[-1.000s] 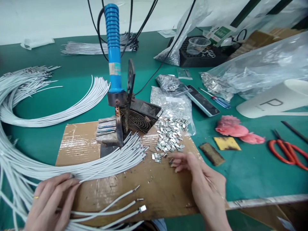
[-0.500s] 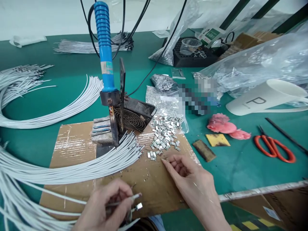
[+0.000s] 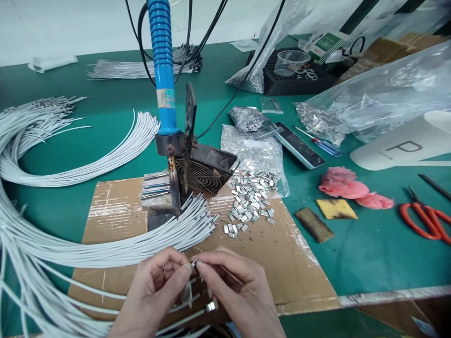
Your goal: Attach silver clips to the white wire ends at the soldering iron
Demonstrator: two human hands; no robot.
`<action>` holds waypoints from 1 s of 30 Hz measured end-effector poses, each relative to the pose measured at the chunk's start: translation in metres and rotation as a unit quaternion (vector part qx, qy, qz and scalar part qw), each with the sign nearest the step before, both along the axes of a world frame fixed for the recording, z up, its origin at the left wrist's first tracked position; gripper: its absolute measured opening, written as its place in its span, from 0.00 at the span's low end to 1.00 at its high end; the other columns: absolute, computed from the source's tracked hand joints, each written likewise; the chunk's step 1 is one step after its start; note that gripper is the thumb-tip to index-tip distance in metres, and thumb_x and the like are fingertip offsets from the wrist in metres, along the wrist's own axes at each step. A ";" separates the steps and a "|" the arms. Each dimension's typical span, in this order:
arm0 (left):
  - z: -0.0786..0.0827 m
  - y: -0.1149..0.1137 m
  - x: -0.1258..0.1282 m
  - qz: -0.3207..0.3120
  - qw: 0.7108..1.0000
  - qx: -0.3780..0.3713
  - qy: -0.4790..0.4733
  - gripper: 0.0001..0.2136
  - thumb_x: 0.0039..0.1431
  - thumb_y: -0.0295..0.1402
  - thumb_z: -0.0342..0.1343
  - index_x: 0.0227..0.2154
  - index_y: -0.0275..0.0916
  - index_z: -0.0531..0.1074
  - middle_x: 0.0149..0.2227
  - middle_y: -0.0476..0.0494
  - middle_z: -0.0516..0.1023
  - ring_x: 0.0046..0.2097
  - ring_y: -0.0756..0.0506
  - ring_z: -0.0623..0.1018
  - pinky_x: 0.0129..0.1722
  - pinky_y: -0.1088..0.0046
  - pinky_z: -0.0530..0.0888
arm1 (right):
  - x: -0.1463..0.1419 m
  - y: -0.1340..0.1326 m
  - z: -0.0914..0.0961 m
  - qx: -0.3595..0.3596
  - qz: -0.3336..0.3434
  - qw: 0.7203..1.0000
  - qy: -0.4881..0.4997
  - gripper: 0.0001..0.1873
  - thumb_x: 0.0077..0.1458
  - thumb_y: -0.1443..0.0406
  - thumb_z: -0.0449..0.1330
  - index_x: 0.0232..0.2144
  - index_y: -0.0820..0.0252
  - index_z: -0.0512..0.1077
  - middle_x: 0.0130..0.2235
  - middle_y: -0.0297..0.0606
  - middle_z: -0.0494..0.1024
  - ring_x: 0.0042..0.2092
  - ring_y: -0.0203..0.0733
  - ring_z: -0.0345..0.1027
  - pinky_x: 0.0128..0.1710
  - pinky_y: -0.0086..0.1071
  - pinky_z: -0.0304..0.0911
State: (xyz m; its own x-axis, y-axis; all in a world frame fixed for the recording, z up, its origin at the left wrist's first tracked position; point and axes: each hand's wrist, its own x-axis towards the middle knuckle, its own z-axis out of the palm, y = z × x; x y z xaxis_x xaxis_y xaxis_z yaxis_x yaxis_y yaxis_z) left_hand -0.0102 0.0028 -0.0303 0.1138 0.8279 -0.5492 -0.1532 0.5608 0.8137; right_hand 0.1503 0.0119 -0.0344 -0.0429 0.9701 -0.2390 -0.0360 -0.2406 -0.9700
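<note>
Wires [image 3: 105, 254] sweep in from nine o'clock of the hands, a thick white fan laid over cardboard [image 3: 299, 277], its cut ends bunched at twelve o'clock. They look light and springy, smooth enough to slide over one another; I'd judge a single one best held just behind its bare end, where it can't whip about.

Left hand [image 3: 193, 265] comes up from seven o'clock, thumb and forefinger closed in a narrow pinch, the other fingers curled in. Beyond it, toward eleven o'clock, an iron [image 3: 162, 65] stands with its tip down by the fan of ends; it may well be hot, so fingers belong away from its lower part.

Between the fingertips sits a small piece [image 3: 194, 265], mostly covered; from where I stand I can't tell whether it is a wire end, a clip or both. Just below, toward five o'clock, one wire end carries a bright clip [image 3: 210, 307].

Right hand [image 3: 196, 264] reaches in from four o'clock, pinching the same piece as narrowly, a thin strand [image 3: 248, 290] running across it.

At one o'clock lie the loose clips [image 3: 251, 202]: tiny, stiff metal, probably slick and easily flicked away. Fingertips on opposite sides, lightly, would seem the surest hold; a hard squeeze might bend one.
</note>
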 end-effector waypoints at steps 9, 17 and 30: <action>0.002 0.001 0.002 -0.002 1.000 0.001 0.015 0.20 0.56 0.51 0.66 0.25 0.37 0.74 0.19 0.59 0.59 0.21 0.55 0.51 0.20 0.76 0.44 | -0.002 -0.003 0.004 0.011 -0.012 1.000 0.020 0.06 0.56 0.65 0.68 0.32 0.53 0.87 0.26 0.35 0.77 0.27 0.36 0.69 0.26 0.25 0.63; 0.002 0.001 0.008 0.047 0.998 0.034 0.027 0.22 0.50 0.51 0.70 0.24 0.37 0.72 0.20 0.58 0.63 0.23 0.53 0.55 0.22 0.77 0.52 | -0.005 -0.005 0.000 0.006 -0.026 1.000 0.017 0.06 0.55 0.64 0.68 0.32 0.55 0.87 0.24 0.35 0.75 0.26 0.36 0.66 0.24 0.26 0.60; 0.004 0.001 0.005 0.029 0.998 0.033 0.047 0.22 0.49 0.51 0.70 0.23 0.37 0.70 0.21 0.55 0.67 0.25 0.52 0.61 0.26 0.78 0.58 | -0.003 -0.003 -0.009 -0.212 -0.021 0.960 0.182 0.22 0.38 0.48 0.77 0.22 0.62 0.84 0.15 0.29 0.69 0.15 0.24 0.55 0.15 0.20 0.52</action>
State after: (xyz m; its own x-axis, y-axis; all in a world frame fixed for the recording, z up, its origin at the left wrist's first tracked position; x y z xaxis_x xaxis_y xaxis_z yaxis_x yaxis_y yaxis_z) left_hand -0.0050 0.0034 -0.0261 0.0154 0.8666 -0.4987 -0.1040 0.4974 0.8612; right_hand 0.1471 0.0088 -0.0435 -0.1615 0.7915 -0.5894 -0.3723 -0.6020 -0.7064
